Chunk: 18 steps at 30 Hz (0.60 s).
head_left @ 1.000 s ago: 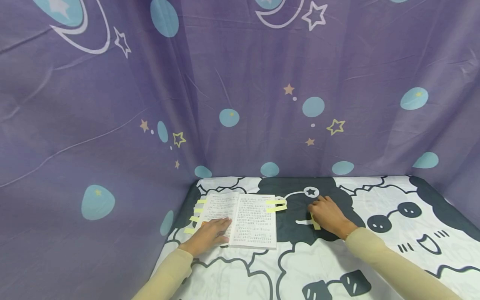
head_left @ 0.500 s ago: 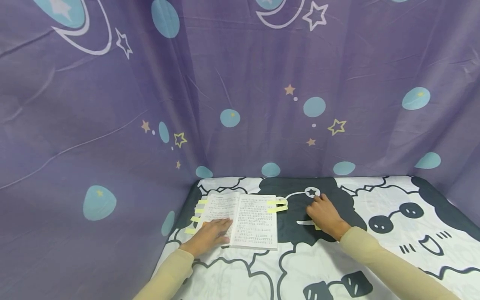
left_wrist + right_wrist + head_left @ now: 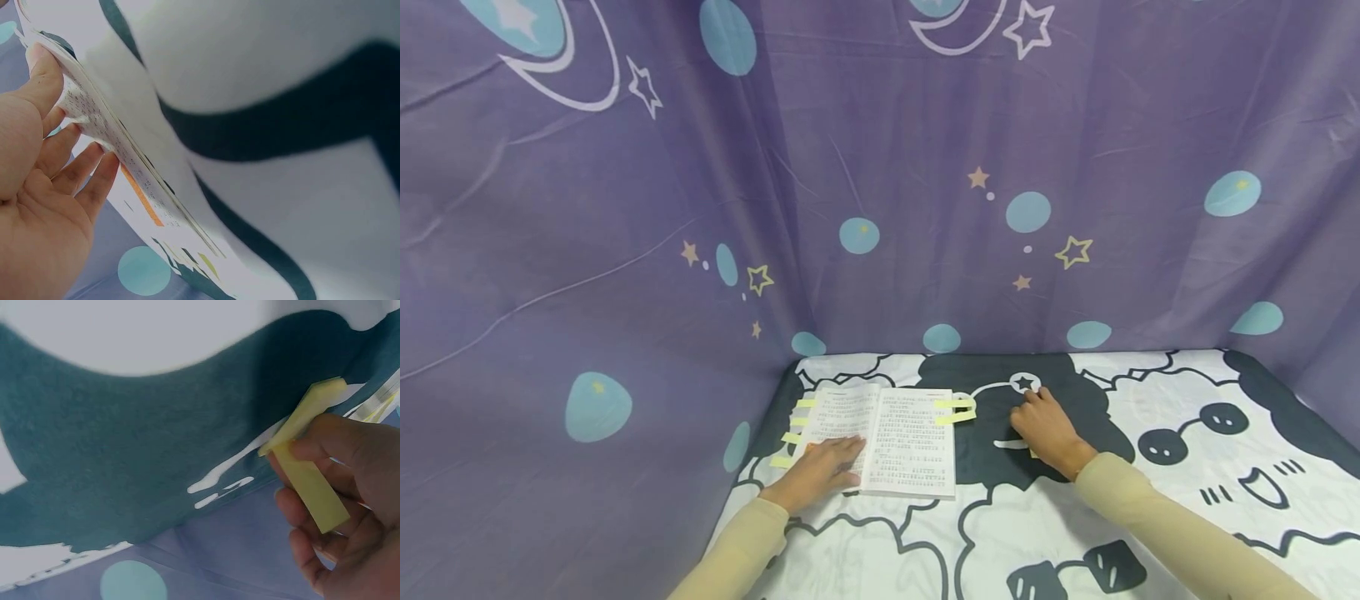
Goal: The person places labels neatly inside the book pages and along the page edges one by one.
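Observation:
An open book (image 3: 914, 450) with printed pages lies on the patterned cloth. My left hand (image 3: 823, 471) rests on its left page with fingers extended; in the left wrist view the fingertips touch the page by an orange mark (image 3: 142, 197). To the right of the book, my right hand (image 3: 1047, 429) is low over the dark part of the cloth. In the right wrist view its thumb and fingers pinch a yellow sticky note strip (image 3: 315, 494). A second yellow piece, perhaps the sticky note pad (image 3: 315, 406), meets it at an angle by the thumb. The head view mostly hides both.
Several yellow tabs (image 3: 795, 422) stick out from the book's left edge. Two more yellow tabs (image 3: 955, 419) cross its right edge. The black and white cloth (image 3: 850, 558) covers the surface, and a purple curtain (image 3: 910, 167) hangs behind and at the left.
My right hand has shifted slightly left and up, and the yellow piece below it is now mostly covered in the head view. My left hand stays on the page.

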Motion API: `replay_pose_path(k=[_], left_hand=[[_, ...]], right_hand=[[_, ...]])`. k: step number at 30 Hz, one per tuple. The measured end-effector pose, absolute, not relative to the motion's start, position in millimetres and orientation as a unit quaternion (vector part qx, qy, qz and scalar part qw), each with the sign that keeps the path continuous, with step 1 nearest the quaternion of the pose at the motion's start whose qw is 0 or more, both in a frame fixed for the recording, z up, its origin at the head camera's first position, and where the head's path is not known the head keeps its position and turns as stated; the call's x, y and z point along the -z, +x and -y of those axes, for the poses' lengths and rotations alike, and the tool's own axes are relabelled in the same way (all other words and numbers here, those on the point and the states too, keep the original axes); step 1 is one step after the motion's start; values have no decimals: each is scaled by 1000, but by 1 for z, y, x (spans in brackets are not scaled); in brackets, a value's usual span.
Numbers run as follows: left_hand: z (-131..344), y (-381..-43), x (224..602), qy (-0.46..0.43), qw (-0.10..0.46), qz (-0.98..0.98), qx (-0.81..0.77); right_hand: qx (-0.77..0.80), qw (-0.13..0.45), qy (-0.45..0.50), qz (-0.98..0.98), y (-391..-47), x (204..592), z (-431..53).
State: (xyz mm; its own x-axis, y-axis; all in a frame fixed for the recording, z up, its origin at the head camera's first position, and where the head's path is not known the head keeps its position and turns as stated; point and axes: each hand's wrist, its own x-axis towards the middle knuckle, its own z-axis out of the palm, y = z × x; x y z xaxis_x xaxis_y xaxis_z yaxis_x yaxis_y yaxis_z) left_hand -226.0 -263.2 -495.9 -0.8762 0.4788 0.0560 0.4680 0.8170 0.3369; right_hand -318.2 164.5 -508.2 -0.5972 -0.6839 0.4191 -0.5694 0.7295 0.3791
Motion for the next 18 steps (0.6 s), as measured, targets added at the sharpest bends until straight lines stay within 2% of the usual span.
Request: replay_pose_path(k=[5,11,18], left_hand=[[263,-225,494,254,15,-951,-175],[263,-226,494,256,17,-951,-173],[265,-227,497,256,15,-951,-174]], right_hand=[[66,289,337,894,-325,510,-169],[21,266,319,910,-324,508,-172],[43,282,333,899,-319,509,-170]])
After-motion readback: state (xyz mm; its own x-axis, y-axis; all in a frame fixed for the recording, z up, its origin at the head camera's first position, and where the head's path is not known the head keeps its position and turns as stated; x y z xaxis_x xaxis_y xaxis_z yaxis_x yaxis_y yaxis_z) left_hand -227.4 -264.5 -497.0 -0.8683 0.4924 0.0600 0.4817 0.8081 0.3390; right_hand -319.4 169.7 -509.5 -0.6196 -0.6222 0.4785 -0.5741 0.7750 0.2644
